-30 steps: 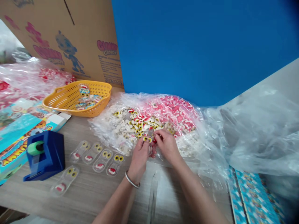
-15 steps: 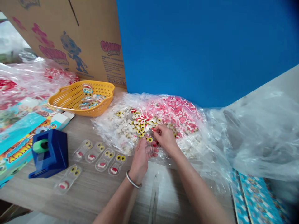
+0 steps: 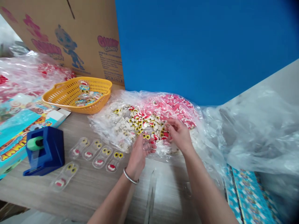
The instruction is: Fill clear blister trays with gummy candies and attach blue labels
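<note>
My left hand (image 3: 138,154) holds a small clear plastic tray (image 3: 147,145) with two yellow eye-shaped candies (image 3: 146,137) at its far end. The fingers curl around and under it. My right hand (image 3: 179,134) is over the pile of eye candies (image 3: 140,122) in the open clear bag, to the right of the tray. Its thumb and fingertips are drawn together at the pile; what they pinch, if anything, cannot be made out. Red-and-white mouth candies (image 3: 165,135) lie by its fingertips. Filled clear trays (image 3: 99,158) with eyes and a mouth lie on the table at left.
A yellow basket (image 3: 77,104) with packed pieces stands at the back left. Nearer is a blue tape dispenser (image 3: 46,152) beside printed card (image 3: 16,133). A carton (image 3: 91,18) and a blue panel (image 3: 198,46) rise behind. Clear plastic sheeting (image 3: 261,133) covers the right side.
My right hand has moved right, away from the tray, to the right part of the pile. The left hand keeps the tray in nearly the same place. The view has shifted slightly.
</note>
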Available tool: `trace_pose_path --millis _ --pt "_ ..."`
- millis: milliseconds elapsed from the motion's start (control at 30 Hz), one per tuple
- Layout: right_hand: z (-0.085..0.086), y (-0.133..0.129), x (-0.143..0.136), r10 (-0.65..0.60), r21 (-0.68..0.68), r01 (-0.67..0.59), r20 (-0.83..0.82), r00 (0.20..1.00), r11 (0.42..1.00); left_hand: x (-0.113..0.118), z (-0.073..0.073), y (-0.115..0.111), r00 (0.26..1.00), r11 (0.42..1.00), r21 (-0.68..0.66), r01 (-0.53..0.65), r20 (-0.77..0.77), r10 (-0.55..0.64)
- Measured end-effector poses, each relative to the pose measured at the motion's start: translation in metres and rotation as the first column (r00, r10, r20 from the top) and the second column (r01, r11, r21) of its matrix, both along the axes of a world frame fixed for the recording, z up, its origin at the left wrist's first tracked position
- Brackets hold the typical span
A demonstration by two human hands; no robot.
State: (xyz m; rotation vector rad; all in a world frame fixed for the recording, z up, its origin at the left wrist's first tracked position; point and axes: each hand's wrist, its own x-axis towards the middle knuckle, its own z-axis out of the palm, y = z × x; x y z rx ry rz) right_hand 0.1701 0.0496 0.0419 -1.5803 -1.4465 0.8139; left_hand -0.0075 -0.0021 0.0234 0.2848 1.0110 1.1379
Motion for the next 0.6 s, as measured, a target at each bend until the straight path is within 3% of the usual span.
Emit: trace_pose_path --millis 67,133,200,267,333,433,500,600 --pt "0.000 -0.003 0.000 0.080 -0.012 -0.080 0.259 0.963 0.997 0.000 -0.001 0.000 1.000 1.000 0.009 -0.006 -0.006 0.006" --pt "0.000 -0.010 -0.009 0.197 -0.095 -0.172 0.502 0.842 0.980 0.001 -0.001 -0.001 1.000 1.000 0.011 -0.014 -0.005 0.014" --pt "-0.001 -0.016 -0.022 0.259 -0.165 -0.201 0.654 0.711 0.966 0.001 -0.002 -0.001 1.000 1.000 0.017 -0.018 0.002 0.018" --pt "-0.001 -0.020 -0.032 0.267 -0.187 -0.191 0.716 0.645 0.964 0.001 -0.001 0.000 1.000 1.000 0.018 -0.011 0.012 0.011" --pt "0.000 -0.022 -0.036 0.248 -0.172 -0.179 0.693 0.677 0.969 0.000 -0.001 0.000 1.000 1.000 0.009 -0.004 0.024 0.004" --pt "0.003 -0.028 -0.034 0.198 -0.069 -0.191 0.524 0.828 0.979 -0.001 0.000 0.000 0.998 1.000 0.000 0.021 0.055 -0.021" --pt "0.008 -0.036 -0.035 0.271 -0.038 -0.277 0.368 0.890 0.960 -0.001 -0.001 0.000 0.996 0.999 0.027 0.043 0.078 -0.045" --pt "0.016 -0.049 -0.048 0.447 -0.092 -0.440 0.283 0.848 0.893 0.000 -0.003 0.000 0.996 0.996 0.089 -0.011 0.085 0.003"
